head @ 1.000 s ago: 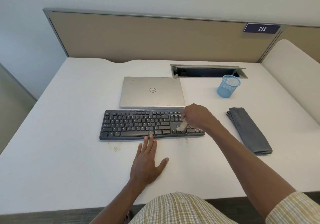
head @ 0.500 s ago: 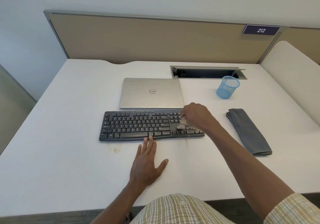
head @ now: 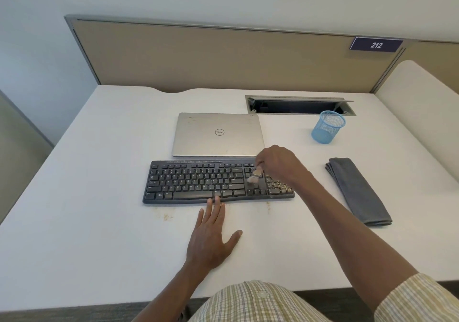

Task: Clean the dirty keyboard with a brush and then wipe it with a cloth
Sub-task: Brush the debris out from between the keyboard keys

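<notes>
Black keyboard [head: 198,181] lies left-right; right hand [head: 278,162] fingers pinch brush [head: 255,176], bristles down-left; left hand [head: 211,237] flat.

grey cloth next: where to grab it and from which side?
Judging by its pose, pinch the near short end of the folded cloth, coming from the right with the right hand once it puts down the brush. The cloth lies flat on the desk, a long strip, nothing touching it.

Right hand [head: 277,164] hides the brush [head: 255,175] handle and the keyboard's [head: 198,182] far right corner; blurred bristles; key legends unreadable.
</notes>
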